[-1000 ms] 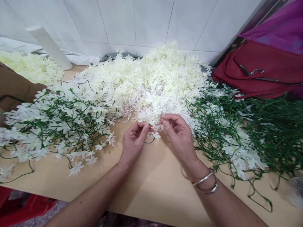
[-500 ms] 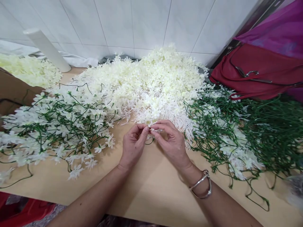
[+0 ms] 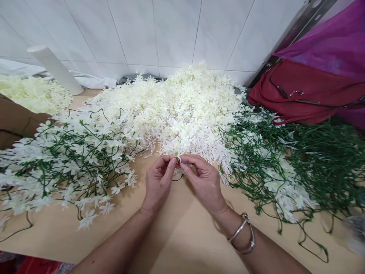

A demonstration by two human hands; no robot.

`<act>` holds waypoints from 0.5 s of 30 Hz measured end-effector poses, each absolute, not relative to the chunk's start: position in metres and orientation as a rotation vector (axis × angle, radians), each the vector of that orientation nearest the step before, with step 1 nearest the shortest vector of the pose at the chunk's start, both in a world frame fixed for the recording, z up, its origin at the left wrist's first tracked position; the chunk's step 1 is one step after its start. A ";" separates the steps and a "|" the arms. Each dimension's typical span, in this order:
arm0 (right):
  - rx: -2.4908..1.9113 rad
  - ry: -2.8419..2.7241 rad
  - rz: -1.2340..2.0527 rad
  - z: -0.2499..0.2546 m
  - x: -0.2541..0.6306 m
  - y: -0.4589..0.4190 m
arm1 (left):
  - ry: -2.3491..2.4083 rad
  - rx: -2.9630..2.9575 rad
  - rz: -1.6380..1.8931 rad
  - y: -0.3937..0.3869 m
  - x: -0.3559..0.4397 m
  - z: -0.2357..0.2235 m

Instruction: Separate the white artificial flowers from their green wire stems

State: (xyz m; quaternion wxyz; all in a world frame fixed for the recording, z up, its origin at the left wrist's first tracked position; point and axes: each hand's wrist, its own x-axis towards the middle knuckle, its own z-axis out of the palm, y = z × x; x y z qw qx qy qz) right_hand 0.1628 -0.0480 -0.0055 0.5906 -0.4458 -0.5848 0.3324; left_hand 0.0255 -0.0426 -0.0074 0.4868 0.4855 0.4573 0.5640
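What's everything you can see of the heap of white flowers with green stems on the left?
The heap of white artificial flowers lies loosely on the tan tabletop, left of the left hand and apart from it. Its blooms have narrow, pointed petals that look like thin fabric or plastic. Dark green stems, seemingly plastic, curl and tangle among them, and the blooms face many ways. Its far side runs into the cream flower pile; the picture's edge cuts it off on the left.

The metal bangle (image 3: 252, 240) is gleaming — the red bag (image 3: 316, 89) is looking leathery, the worktop (image 3: 182, 232) smooth, the flowers (image 3: 196, 99) cloth-like.
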 end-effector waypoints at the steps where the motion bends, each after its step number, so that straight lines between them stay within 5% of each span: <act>1: -1.043 -1.380 0.755 -0.004 0.163 -0.048 | 1.114 1.181 1.376 -0.042 0.025 -0.008; 15: -1.023 -1.560 0.595 -0.009 0.162 -0.047 | 1.163 1.216 1.398 -0.044 0.023 -0.014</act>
